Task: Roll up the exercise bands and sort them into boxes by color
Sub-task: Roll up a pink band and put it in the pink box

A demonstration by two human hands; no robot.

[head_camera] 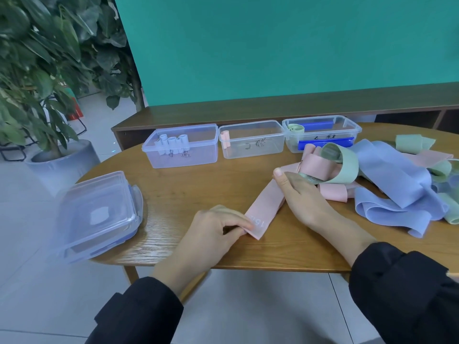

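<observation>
A pink band (263, 210) lies flat on the wooden table (188, 189), running from near the front edge up toward a pile of bands. My left hand (215, 228) pinches its near end between thumb and fingers. My right hand (301, 194) presses flat on the band's middle, fingers pointing left. The pile (387, 177) of loose blue, pink and green bands spreads to the right. Three clear boxes stand in a row at the back: the left box (182, 155) holds rolled blue bands, the middle box (252, 145) one pink roll, the right box (323, 131) a green roll.
A stack of clear lids (99, 214) sits at the table's left edge, partly overhanging. Blue clips lie in and against the right box. A dark wooden bench (248, 111) runs behind the table. A potted plant (47, 78) stands at the left on the tiled floor.
</observation>
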